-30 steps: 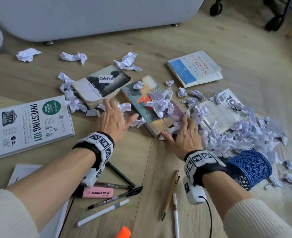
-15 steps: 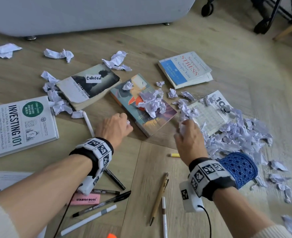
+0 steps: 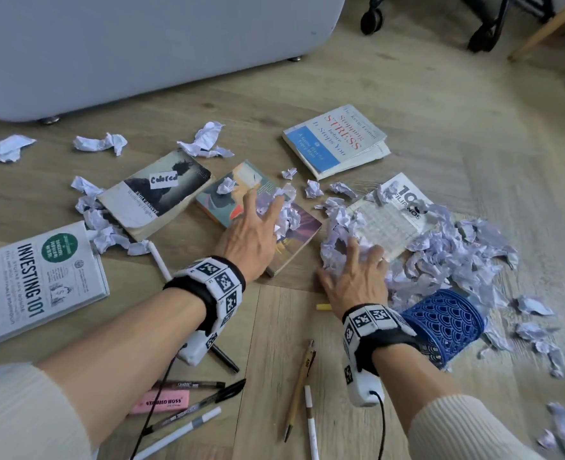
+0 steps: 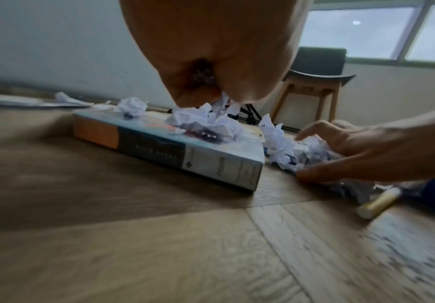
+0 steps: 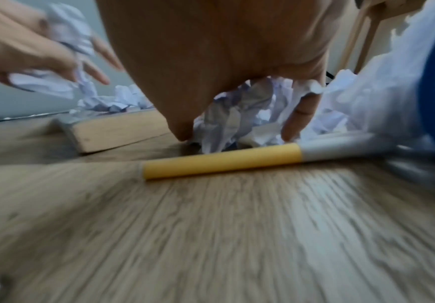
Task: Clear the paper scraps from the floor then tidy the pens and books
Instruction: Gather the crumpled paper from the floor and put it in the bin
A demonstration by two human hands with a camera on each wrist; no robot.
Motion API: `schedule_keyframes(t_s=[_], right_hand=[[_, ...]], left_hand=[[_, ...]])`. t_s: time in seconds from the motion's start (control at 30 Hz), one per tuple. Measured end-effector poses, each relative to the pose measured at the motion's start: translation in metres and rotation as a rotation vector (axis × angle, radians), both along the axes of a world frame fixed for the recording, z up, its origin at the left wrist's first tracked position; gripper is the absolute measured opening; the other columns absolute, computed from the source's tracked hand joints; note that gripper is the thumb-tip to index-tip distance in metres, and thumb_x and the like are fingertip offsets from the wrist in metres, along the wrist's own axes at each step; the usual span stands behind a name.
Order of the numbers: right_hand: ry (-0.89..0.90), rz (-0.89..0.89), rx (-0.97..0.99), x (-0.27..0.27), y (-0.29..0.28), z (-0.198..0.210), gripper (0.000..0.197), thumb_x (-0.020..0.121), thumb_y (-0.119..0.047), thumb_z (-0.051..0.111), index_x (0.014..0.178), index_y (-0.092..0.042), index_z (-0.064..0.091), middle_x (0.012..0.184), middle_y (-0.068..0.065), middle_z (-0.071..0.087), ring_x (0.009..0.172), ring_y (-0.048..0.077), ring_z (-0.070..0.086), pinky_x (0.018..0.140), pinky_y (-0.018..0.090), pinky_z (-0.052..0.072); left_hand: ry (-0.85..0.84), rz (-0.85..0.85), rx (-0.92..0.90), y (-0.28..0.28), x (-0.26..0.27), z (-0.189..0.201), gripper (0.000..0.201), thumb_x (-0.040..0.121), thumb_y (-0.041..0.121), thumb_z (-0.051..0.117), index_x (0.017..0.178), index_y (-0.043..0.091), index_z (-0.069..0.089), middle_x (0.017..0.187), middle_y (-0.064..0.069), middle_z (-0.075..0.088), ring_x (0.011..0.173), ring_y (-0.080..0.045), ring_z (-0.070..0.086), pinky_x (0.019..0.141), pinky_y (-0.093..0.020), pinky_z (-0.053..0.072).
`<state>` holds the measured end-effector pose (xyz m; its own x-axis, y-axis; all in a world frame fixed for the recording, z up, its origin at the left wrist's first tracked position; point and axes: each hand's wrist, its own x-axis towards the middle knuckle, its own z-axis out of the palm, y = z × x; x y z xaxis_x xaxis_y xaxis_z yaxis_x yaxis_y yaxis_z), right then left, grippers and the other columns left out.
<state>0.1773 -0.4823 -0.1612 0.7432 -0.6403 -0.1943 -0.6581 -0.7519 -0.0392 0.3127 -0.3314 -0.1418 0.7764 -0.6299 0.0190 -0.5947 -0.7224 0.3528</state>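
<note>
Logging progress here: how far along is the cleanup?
Done: a heap sits by the blue cup. In hand: the left hand grips scraps on a book, the right hand clutches more at the heap's edge. Left: stray scraps at far left, then the pens and books, all scattered.

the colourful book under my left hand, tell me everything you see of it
The colourful book is a paperback lying flat, cover up, on the wooden floor. Its cover shows teal, orange and purple artwork; the spine runs orange, dark, then pale; the page edges look cream. Crumpled paper scraps sit on it, and the left hand holds some.
</note>
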Motion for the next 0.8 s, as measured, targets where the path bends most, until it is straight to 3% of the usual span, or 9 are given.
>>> schedule_keyframes(t_s=[0.1,0.17,0.27,0.37,0.47,0.6,0.7,0.8], right_hand=[[0.052,0.123,-0.024,0.01,0.004,-0.001,0.085,0.087,-0.067,0.041,0.149,-0.033,-0.004,0.137,0.017,0.016,0.112,0.036,0.04,0.092,0.043,0.046],[0.084,0.189,-0.045,0.015,0.005,-0.009,0.083,0.087,-0.067,0.04,0.15,-0.034,-0.003,0.138,0.016,0.018,0.112,0.038,0.04,0.087,0.042,0.046],[0.089,0.254,-0.049,0.015,0.009,-0.016,0.063,0.09,-0.059,0.042,0.141,-0.026,0.023,0.133,0.018,0.031,0.111,0.039,0.04,0.088,0.044,0.04],[0.017,0.303,0.01,0.012,0.012,-0.013,0.044,0.095,-0.047,0.044,0.131,-0.023,0.036,0.124,0.018,0.038,0.104,0.038,0.044,0.09,0.045,0.04],[-0.013,0.35,0.108,0.014,0.012,-0.009,0.037,0.096,-0.036,0.046,0.129,-0.02,0.042,0.116,0.013,0.042,0.09,0.035,0.052,0.084,0.04,0.044],[-0.001,0.296,0.287,0.014,0.014,-0.008,0.032,0.09,-0.024,0.052,0.121,-0.015,0.049,0.114,0.012,0.048,0.093,0.037,0.058,0.071,0.035,0.04],[-0.014,0.237,0.392,0.013,0.013,0.0,0.027,0.089,-0.023,0.055,0.112,-0.009,0.052,0.111,0.016,0.055,0.099,0.035,0.056,0.072,0.032,0.036],[-0.157,0.221,0.438,0.018,0.022,0.025,0.026,0.089,-0.026,0.058,0.106,-0.007,0.053,0.102,0.018,0.06,0.096,0.033,0.055,0.073,0.032,0.036]], left_hand=[[-0.005,-0.039,0.133,-0.012,0.002,-0.004,0.072,0.094,0.016,0.046,0.151,0.039,0.009,0.151,-0.028,0.008,0.072,-0.028,0.055,0.065,-0.035,0.05],[-0.018,-0.069,0.237,-0.017,0.002,-0.012,0.064,0.097,0.018,0.046,0.15,0.035,0.014,0.15,-0.029,0.01,0.065,-0.025,0.055,0.062,-0.035,0.046],[-0.065,-0.062,0.301,-0.017,-0.002,-0.016,0.047,0.097,0.014,0.045,0.141,0.019,0.03,0.143,-0.024,0.022,0.065,-0.029,0.06,0.055,-0.036,0.043],[-0.092,-0.076,0.293,-0.009,-0.006,-0.01,0.026,0.096,0.012,0.043,0.121,0.015,0.042,0.122,-0.017,0.036,0.06,-0.027,0.043,0.049,-0.033,0.035],[-0.087,-0.108,0.301,0.001,-0.009,-0.009,0.018,0.095,0.011,0.043,0.112,0.015,0.046,0.106,-0.013,0.042,0.067,-0.03,0.052,0.052,-0.033,0.036],[-0.011,-0.13,0.311,0.01,-0.011,-0.007,0.012,0.097,0.019,0.042,0.108,0.015,0.046,0.105,-0.011,0.049,0.092,-0.035,0.061,0.063,-0.036,0.039],[0.075,-0.119,0.275,0.025,-0.014,0.005,0.02,0.096,0.029,0.047,0.108,0.013,0.047,0.106,-0.013,0.052,0.096,-0.038,0.059,0.073,-0.04,0.044],[0.096,-0.07,0.196,0.054,-0.018,0.025,0.02,0.095,0.029,0.049,0.107,0.013,0.048,0.101,-0.013,0.051,0.093,-0.037,0.058,0.07,-0.036,0.038]])
